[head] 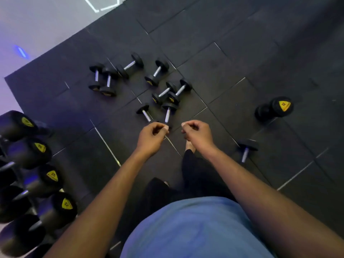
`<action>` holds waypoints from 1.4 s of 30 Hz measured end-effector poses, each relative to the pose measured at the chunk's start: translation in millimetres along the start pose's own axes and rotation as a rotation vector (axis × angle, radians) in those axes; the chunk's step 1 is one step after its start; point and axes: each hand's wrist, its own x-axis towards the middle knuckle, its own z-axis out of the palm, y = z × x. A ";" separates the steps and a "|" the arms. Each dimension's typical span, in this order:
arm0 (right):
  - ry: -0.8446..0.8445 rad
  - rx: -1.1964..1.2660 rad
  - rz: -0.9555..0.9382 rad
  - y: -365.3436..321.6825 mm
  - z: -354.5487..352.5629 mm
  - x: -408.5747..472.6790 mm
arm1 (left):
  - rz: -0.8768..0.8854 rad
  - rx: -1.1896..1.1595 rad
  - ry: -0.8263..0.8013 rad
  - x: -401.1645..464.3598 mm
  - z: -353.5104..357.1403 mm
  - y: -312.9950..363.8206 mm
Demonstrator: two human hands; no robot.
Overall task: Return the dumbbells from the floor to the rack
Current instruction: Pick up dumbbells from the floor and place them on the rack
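Several small black dumbbells with chrome handles lie scattered on the black rubber floor (223,75) ahead of me. Two of them, one (145,112) and another (168,112), lie just beyond my left hand (151,135), their near ends hidden behind it. My left hand hangs above them with loosely curled fingers, holding nothing. My right hand (198,135) is beside it, also loosely curled and holding nothing. A bigger dumbbell marked 10 (273,108) lies at the right. Another small one (246,149) lies right of my right forearm. The rack (11,175) stands at the left edge.
The rack holds several large dumbbells with yellow labels, such as one (54,180). A pale floor (37,25) borders the mat at the upper left. My legs and foot (189,149) stand on the mat under my hands.
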 end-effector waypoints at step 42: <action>0.101 -0.295 0.472 420.1 314.7 645.8 | -0.673 -0.021 0.239 650.1 68.0 -534.5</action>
